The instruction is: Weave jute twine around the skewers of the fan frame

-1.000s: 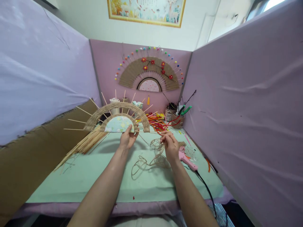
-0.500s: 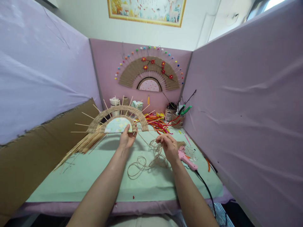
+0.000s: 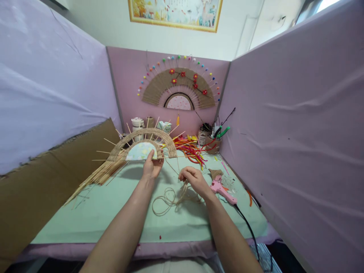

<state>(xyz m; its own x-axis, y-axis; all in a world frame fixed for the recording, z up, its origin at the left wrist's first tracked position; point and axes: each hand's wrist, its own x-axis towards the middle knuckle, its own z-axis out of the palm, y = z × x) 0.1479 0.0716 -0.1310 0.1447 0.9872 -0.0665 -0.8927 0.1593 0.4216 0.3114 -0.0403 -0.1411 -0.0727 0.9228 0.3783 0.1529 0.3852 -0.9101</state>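
Observation:
My left hand (image 3: 152,167) grips a half-round fan frame (image 3: 142,151) by its lower inner edge, thumb on the pale floral centre. Thin wooden sticks radiate from that centre, and a band of woven twine (image 3: 163,137) arches across them. My right hand (image 3: 192,177) is closed, fingertips pinching a strand of jute twine (image 3: 178,165) that runs up to the band's right end. Below that hand, loose loops of the same twine (image 3: 165,201) lie on the table.
A pink glue gun (image 3: 223,190) with a black cord lies at right. Bamboo sticks (image 3: 96,174) are bundled at left beside a cardboard sheet (image 3: 57,182). Red and yellow pipe cleaners (image 3: 189,148) and tool pots (image 3: 214,145) stand behind. A finished fan (image 3: 153,89) hangs on the back panel.
My right hand has moved left and down, drawing the twine below the band's right end. The fan frame in my left hand has turned slightly.

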